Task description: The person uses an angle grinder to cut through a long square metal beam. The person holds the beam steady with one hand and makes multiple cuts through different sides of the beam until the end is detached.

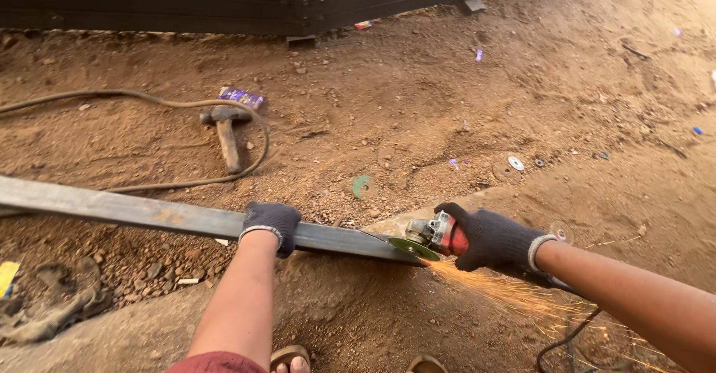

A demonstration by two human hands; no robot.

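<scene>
A long grey steel bar (127, 210) lies across a low concrete edge, running from the left border toward the middle. My left hand (271, 224), in a dark knit glove, presses down on the bar. My right hand (488, 236), gloved too, grips a red angle grinder (435, 236). Its green disc (412, 249) touches the bar's right end, and orange sparks (514, 292) spray toward the lower right. The grinder's black cord (564, 339) trails down under my right forearm.
A hammer (225, 130) lies on the dirt beyond the bar, ringed by a tan hose (149, 101). A dark metal wall (224, 4) closes the far side. Loose discs (515, 163) and a green disc (361, 186) lie on the soil. My sandalled feet (291, 358) show at the bottom.
</scene>
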